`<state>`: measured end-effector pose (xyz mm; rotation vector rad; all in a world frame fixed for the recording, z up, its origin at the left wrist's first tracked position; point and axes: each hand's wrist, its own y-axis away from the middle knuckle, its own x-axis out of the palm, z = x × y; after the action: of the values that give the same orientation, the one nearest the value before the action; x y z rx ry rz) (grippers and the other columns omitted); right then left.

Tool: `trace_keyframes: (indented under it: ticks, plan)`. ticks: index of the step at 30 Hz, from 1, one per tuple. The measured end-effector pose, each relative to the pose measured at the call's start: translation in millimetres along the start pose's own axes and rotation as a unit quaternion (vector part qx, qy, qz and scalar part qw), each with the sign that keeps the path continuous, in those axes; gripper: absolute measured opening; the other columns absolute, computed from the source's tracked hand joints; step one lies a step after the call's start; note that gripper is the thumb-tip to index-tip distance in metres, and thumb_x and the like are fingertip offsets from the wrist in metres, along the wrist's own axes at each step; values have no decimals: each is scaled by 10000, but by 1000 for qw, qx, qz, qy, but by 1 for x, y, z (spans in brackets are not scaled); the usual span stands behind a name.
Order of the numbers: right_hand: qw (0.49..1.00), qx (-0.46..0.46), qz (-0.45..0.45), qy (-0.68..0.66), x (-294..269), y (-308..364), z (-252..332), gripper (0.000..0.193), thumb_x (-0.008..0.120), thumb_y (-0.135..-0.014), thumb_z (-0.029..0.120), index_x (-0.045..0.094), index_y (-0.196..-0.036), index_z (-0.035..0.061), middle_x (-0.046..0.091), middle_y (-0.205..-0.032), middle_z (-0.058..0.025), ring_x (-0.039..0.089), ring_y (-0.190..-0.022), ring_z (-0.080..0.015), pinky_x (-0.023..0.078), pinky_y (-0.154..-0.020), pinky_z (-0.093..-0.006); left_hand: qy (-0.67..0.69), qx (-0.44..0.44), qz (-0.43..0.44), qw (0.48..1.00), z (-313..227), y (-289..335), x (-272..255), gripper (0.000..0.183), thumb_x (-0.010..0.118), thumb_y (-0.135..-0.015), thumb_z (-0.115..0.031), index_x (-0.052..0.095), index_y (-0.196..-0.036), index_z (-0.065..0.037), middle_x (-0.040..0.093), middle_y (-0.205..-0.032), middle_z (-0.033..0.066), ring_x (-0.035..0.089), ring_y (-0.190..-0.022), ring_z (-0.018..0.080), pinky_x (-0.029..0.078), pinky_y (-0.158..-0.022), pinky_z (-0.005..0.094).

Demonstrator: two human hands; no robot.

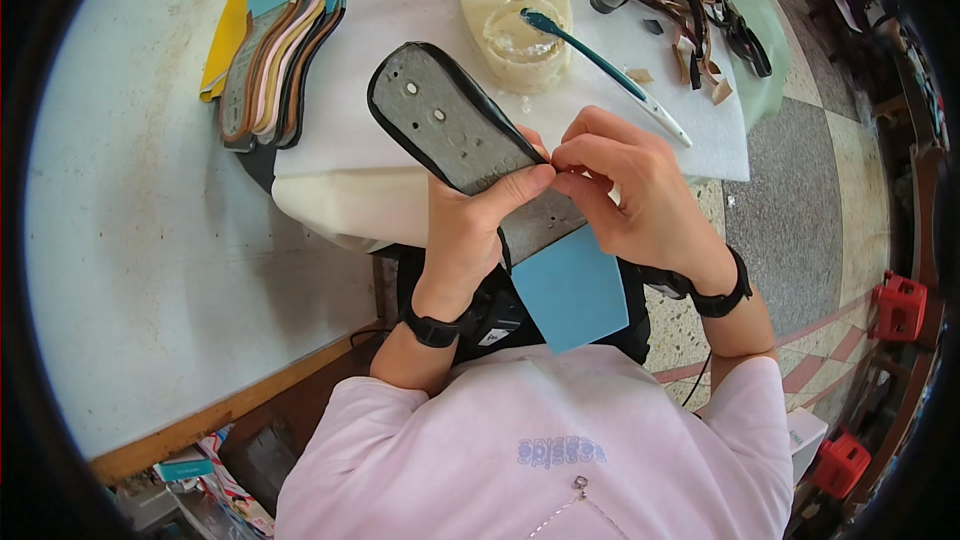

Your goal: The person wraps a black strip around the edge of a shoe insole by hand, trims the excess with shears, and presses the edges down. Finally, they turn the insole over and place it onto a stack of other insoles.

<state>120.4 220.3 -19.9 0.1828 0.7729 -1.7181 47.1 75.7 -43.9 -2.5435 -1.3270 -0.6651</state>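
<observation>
A: Item: grey shoe sole (455, 125), black-edged, blue sheet (572, 285) at the near end. Held up over the white pad (350, 130).
B: Left hand (470, 225): fingers closed around the middle, thumb across the face. Right hand (640, 190): fingertips pinched at the edge beside the thumb.
A: Handling: probably light, stiffish with some flex; blue end likely floppy. Best gripped mid-length by the edges.
B: Nearby: glue tub (520, 40), brush (600, 65), stacked insoles (275, 50).

— What do the hands hold?
— The left hand (468, 223) grips a grey sole (455, 130) with a blue heel (572, 288); the right hand (635, 190) pinches its edge.
— Behind them?
— A brush (600, 60) resting in a tub (520, 40), beside stacked insoles (275, 50).
</observation>
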Motion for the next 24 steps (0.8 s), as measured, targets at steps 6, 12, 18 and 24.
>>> trace_keyframes:
  ticks: [6, 12, 18, 24]
  plan:
    - [995, 54, 65, -56, -10, -7, -6, 81, 588, -729, -89, 577, -788, -34, 526, -746, -47, 498, -603, -111, 374, -501, -229, 38, -50, -15, 998, 8, 0, 1, 261, 721, -694, 50, 604, -920, -8, 632, -889, 54, 602, -801, 143, 488, -729, 265]
    - [981, 115, 85, -132, -10, -5, -16, 61, 604, -767, -47, 645, -810, -34, 538, -721, -22, 473, -612, -74, 364, -529, -210, 7, -62, -34, 997, 8, 0, 0, 254, 704, -674, 60, 610, -898, -14, 625, -869, 56, 603, -793, 156, 483, -726, 282]
    - [961, 135, 94, -223, -15, -4, -11, 82, 597, -805, 8, 652, -841, -42, 543, -689, -30, 450, -603, -80, 351, -532, -240, 10, -28, -18, 999, -1, 1, -1, 241, 685, -665, 84, 610, -884, 14, 632, -832, 68, 627, -772, 172, 500, -723, 293]
    - [966, 147, -4, -215, -18, 12, -7, 122, 571, -870, 87, 606, -890, -28, 568, -748, -21, 494, -688, -80, 403, -612, -225, 70, 9, 24, 997, -6, 4, -10, 160, 632, -700, 86, 607, -854, 54, 617, -884, 126, 649, -839, 302, 505, -778, 385]
